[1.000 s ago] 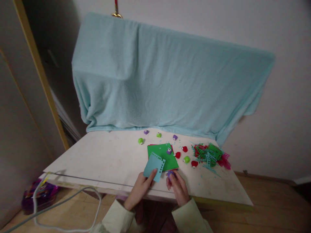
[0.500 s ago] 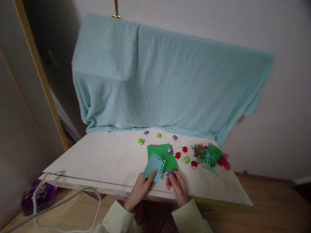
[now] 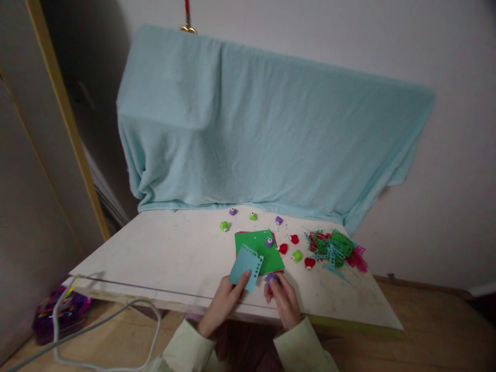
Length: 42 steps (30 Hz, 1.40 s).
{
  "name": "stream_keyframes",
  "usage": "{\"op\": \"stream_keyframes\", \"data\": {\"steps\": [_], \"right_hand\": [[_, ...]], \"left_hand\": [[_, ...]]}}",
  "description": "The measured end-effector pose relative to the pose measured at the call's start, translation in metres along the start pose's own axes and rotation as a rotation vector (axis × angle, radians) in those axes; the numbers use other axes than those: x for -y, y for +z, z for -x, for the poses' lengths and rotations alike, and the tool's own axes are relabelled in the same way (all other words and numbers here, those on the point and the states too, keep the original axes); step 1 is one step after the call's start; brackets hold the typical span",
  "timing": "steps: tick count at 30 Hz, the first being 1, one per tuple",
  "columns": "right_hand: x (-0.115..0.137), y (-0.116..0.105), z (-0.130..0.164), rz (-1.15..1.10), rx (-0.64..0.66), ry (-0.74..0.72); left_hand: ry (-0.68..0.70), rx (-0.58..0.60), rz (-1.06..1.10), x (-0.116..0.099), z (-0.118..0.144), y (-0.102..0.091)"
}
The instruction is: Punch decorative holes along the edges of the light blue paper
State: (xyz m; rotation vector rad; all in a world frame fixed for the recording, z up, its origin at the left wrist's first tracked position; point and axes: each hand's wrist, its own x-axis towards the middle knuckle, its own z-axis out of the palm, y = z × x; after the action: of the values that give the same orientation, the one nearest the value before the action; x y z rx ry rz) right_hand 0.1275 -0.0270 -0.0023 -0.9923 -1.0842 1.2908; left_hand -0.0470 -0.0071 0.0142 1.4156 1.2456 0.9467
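My left hand pinches a light blue sheet of paper between thumb and fingers. Small holes run along the sheet's top and right edges. In my right hand is a purple craft punch, closed in by the fingers just right of the blue sheet and apart from it. Under and behind the blue sheet lies a stack of coloured paper with a green sheet on top. Another purple punch rests on that green sheet.
Red punches, green punches and purple punches are scattered around the stack. A tangled heap of punched paper scraps lies at the right of the white table. Behind hangs a light blue cloth; a pale cable loops at front left.
The view has shifted very slightly. Both hands, the blue sheet and the purple punch stay in nearly the same place.
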Motion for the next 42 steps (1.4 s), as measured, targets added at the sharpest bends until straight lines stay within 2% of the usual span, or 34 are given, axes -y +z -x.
{"op": "stream_keyframes", "data": {"steps": [25,35,42], "right_hand": [[-0.002,-0.002,-0.001,-0.022,0.005,-0.006],[0.009,0.007,0.001,-0.027,-0.060,-0.016],[0.002,0.002,-0.001,-0.050,-0.016,-0.014]], "left_hand": [[0.005,-0.020,0.009,0.004,-0.001,0.001],[-0.002,-0.021,0.006,0.002,0.000,0.002],[0.014,-0.018,0.023,0.006,-0.001,0.003]]}}
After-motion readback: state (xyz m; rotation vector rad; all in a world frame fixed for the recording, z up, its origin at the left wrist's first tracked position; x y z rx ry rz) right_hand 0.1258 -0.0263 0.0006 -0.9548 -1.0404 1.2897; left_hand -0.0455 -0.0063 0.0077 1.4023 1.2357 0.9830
